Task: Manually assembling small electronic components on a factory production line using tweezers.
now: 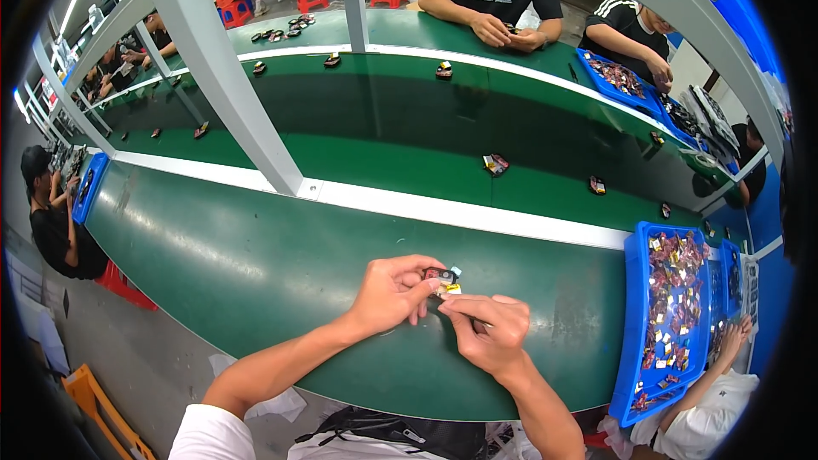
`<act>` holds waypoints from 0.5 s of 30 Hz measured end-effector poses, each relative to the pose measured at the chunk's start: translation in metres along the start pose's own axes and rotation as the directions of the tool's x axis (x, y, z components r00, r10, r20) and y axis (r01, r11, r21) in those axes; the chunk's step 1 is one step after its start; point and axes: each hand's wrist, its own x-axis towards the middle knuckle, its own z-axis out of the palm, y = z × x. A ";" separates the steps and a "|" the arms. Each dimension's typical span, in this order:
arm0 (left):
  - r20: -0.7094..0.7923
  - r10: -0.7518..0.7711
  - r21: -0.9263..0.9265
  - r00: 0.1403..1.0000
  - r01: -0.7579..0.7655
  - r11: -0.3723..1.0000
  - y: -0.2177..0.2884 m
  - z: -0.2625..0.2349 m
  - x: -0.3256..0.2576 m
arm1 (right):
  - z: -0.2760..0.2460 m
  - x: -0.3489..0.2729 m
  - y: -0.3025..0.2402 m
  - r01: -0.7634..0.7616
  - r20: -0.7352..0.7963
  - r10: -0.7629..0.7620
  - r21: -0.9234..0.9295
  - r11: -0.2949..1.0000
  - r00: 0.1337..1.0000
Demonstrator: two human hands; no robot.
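My left hand (385,296) is closed around a small black electronic housing (438,274), held just above the green bench (281,264). A yellow-and-white labelled part (449,290) shows at the housing's near side, and a pale blue bit sticks out at its upper right. Close against it, my right hand (494,328) has thumb and forefinger pinched together at the yellow part. Whatever sits in that pinch is too small to make out. The other right fingers are curled in.
To the right stands a blue tray (631,332) holding many small red-wired parts. Beyond a white rail (383,201), a green conveyor belt (358,111) carries several black units. A grey metal post (226,77) rises at left. Co-workers sit across the belt and at both sides.
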 end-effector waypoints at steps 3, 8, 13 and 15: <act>0.000 -0.012 0.015 1.000 0.012 1.000 -0.004 -0.001 0.004 | 0.002 0.001 0.002 0.024 -0.020 -0.024 -0.004 1.000 1.000; -0.241 0.112 0.140 0.964 -0.080 0.987 0.000 -0.023 0.037 | -0.004 0.004 0.005 0.019 -0.149 -0.020 -0.009 1.000 0.989; -0.449 0.344 0.481 0.824 -0.101 0.871 0.021 -0.099 0.116 | -0.001 0.004 0.003 0.038 -0.122 -0.040 -0.024 0.999 0.992; -0.471 0.312 0.618 0.825 0.057 0.784 0.030 -0.122 0.134 | -0.004 0.002 0.005 0.025 -0.095 -0.031 -0.058 0.998 0.995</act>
